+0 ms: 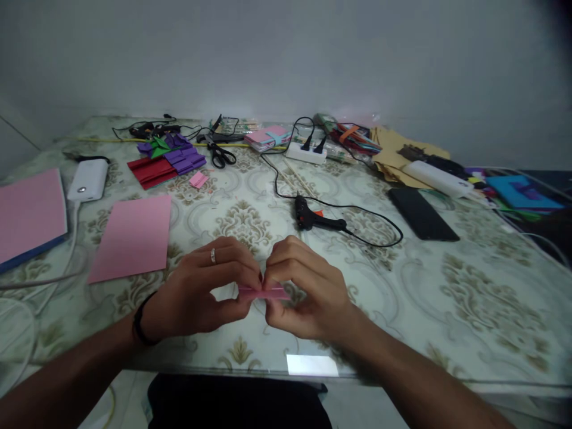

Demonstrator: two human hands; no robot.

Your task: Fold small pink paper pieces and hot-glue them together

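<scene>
Between my two hands, just above the table near its front edge, is a small folded piece of pink paper (263, 292). My left hand (214, 286), with a ring and a dark wristband, pinches its left part between thumb and fingers. The right part is pinched by my right hand (306, 286) in the same way. Both sets of fingertips meet near the paper's middle and hide much of it. To the left lies a flat pink sheet (134, 238). A smaller folded pink piece (198, 179) rests farther back.
A black glue gun (319, 217) with a looping cord lies beyond my right hand. Behind stand scissors (220, 154), a power strip (306, 153) and red folded paper (152, 171). A black phone (422, 214) is at right; a white power bank (88, 179) and pink stack (31, 208) at left.
</scene>
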